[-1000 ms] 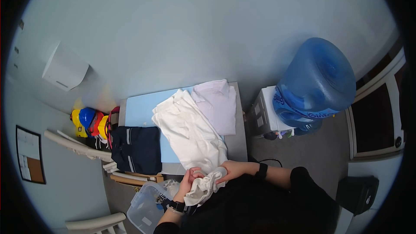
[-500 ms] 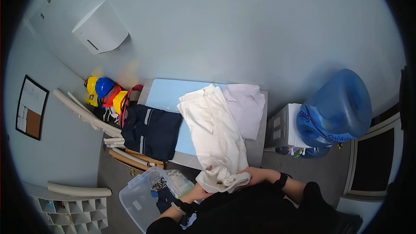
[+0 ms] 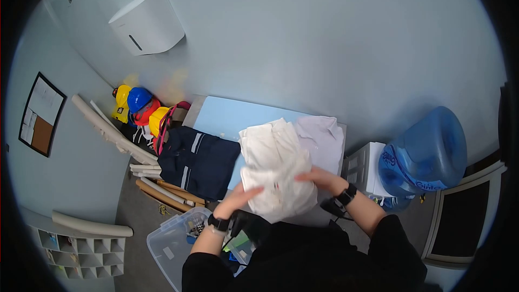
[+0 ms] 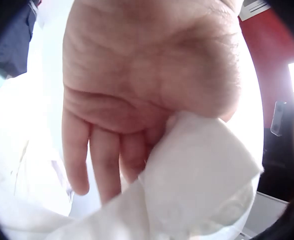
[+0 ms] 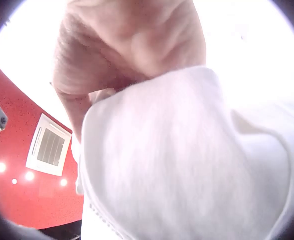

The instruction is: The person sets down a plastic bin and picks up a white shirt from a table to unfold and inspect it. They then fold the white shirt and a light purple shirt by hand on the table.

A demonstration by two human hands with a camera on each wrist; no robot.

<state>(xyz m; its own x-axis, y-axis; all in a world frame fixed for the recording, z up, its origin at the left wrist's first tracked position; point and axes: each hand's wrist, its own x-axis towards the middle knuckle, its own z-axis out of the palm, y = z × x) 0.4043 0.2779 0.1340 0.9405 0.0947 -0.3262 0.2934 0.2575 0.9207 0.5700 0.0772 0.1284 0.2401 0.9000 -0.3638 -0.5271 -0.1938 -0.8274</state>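
A white garment (image 3: 278, 197) with a small dark-and-red mark hangs between both hands, over the near part of other white clothing (image 3: 270, 136) on the table. My left hand (image 3: 238, 200) holds its left side, thumb across the front. On the right side, my right hand (image 3: 321, 178) grips it the same way. Cloth (image 4: 197, 175) covers the thumb side of the left hand (image 4: 147, 85) in the left wrist view, its other fingers fairly straight. In the right wrist view, cloth (image 5: 157, 155) hides most of the right hand's fingers (image 5: 79, 112).
Dark folded clothing (image 3: 200, 163) lies left on the table's blue surface (image 3: 238, 109), a pale lilac shirt (image 3: 324, 143) at right. A clear plastic bin (image 3: 165, 246) stands below left. Helmets (image 3: 139, 100) are at far left, a water bottle (image 3: 427, 154) at right.
The bunched white cloth has been raised away from my body over the table and spread out flatter between the hands. Both hands have moved forward and farther apart. The view has shifted.
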